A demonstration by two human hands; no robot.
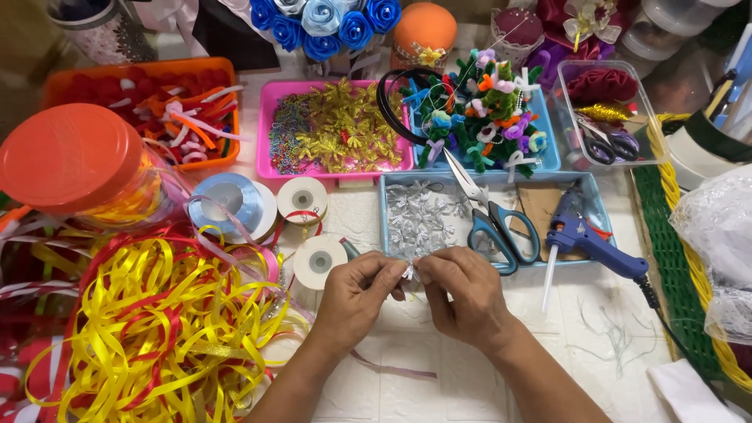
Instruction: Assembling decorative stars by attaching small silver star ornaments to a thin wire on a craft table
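Note:
My left hand (356, 294) and my right hand (462, 294) meet at the middle of the white table, fingertips pinched together on a small silver ornament piece (410, 272). Just behind them lies a light blue tray (384, 205) holding several silver bows (419, 219), teal-handled scissors (493, 223) and the nose of a blue glue gun (583, 239). A thin pink ribbon (392, 366) trails under my left wrist.
A heap of yellow and red ribbon (149, 329) fills the left. Ribbon spools (301, 200) and an orange-lidded jar (74, 157) stand behind it. Pink tray with gold bows (337, 129), blue tray of pipe-cleaner decorations (486, 110), clear box (607, 117), wicker basket (681, 258) at right.

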